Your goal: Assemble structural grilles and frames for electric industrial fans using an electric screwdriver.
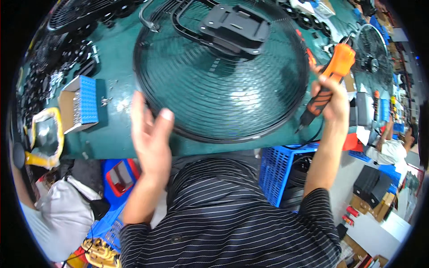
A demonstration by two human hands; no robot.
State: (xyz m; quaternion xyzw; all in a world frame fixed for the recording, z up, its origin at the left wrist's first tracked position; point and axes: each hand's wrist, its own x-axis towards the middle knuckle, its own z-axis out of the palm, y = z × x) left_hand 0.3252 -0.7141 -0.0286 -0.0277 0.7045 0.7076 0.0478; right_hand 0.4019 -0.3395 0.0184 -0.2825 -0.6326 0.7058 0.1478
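Note:
A round black fan guard [250, 102] of thin wire rings lies on the green worktable in front of me. On its far part sits a black bracket housing [234, 29] with a bent tube frame beside it. My left hand [152, 138] is at the near left rim, fingers apart and holding nothing; whether it touches the rim I cannot tell. To the right of the guard, my right hand [335, 100] is wrapped round an orange and black electric screwdriver [342, 62], its dark tip pointing down toward the table's near edge.
A blue cardboard box [88, 100] of small metal parts stands at left, loose screws [106, 102] beside it. Black parts [40, 67] crowd the far left. Another fan guard [371, 49] is at far right. A blue crate [272, 172] stands below the edge. Other people [393, 147] are at both sides.

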